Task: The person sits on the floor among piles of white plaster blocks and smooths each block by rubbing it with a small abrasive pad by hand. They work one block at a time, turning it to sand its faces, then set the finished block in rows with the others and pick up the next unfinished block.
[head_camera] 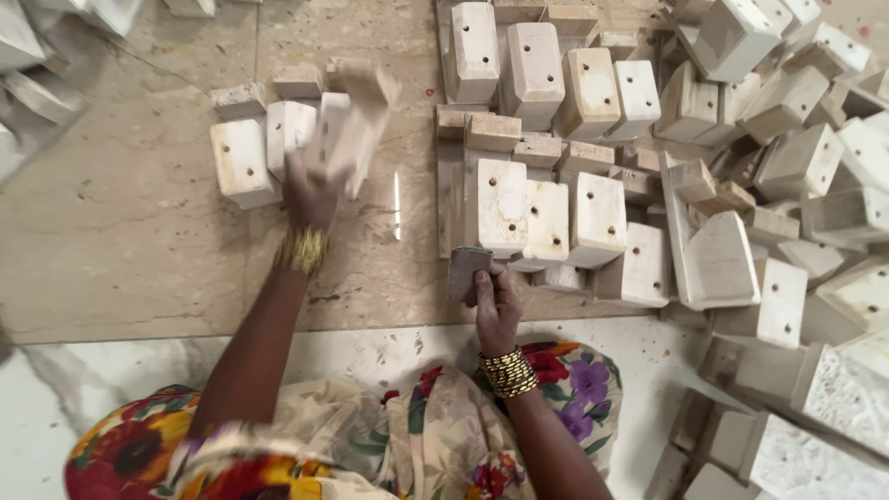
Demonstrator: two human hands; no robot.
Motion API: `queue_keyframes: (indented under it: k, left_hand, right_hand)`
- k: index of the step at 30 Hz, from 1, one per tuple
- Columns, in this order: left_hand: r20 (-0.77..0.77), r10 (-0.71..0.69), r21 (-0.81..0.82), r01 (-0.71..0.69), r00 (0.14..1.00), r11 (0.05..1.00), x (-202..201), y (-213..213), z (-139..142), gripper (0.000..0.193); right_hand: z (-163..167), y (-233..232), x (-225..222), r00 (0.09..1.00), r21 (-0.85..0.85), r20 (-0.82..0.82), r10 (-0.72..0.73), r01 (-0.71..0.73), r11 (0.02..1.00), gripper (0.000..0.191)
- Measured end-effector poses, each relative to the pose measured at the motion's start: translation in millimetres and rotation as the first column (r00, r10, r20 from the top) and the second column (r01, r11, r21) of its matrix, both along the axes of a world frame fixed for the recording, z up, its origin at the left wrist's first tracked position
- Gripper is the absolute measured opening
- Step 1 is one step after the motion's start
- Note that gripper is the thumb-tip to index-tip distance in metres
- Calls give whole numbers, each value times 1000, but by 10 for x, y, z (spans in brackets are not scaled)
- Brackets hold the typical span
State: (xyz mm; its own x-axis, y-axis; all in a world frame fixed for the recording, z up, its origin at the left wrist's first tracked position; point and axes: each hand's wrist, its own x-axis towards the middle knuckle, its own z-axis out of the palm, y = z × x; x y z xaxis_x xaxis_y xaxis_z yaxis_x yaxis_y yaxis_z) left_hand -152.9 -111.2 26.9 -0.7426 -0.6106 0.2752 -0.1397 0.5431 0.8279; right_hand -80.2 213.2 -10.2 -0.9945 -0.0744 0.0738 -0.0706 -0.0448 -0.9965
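My left hand [310, 190] is stretched forward and grips a pale wooden block [356, 125], blurred by motion, beside a small row of similar blocks [243, 159] standing on the floor at the upper left. My right hand [497, 306] is closer to my body and holds a flat grey-brown sanding pad [466, 271], just in front of a larger group of upright drilled blocks [546, 218]. Both wrists wear gold bangles.
A big loose heap of pale wooden blocks [787, 157] fills the right side, with more at the lower right [787, 435]. A marble floor [130, 241] lies under it all. My floral-clothed lap [389, 435] sits at the bottom. White pieces [37, 65] lie at the top left.
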Motion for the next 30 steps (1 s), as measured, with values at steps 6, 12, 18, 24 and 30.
queue_keyframes:
  k: [6,12,18,24,30]
  left_hand:
    - [98,-269,151,253,958,956,1835,263,-49,55]
    - [209,-358,118,340,910,933,2106,392,-408,74]
    - [409,-412,9,448,814,894,1714,476,-475,88]
    - [389,-455,-78,521,801,850,1660,448,-450,82]
    - [389,-396,-119,472,831,873,1652,462,-446,79]
  right_hand:
    - [23,-74,26,982,136,-188,-21,48,990,17]
    - [155,-104,193,875,350,-477,84,102,931,15]
    - [364,-194,303,845,619,-508,167,223,753,16]
    - [220,-844,-94,713,720,-587,383,244,650,15]
    - [-32,-1131,-371,626,912,-394,673,172,374,15]
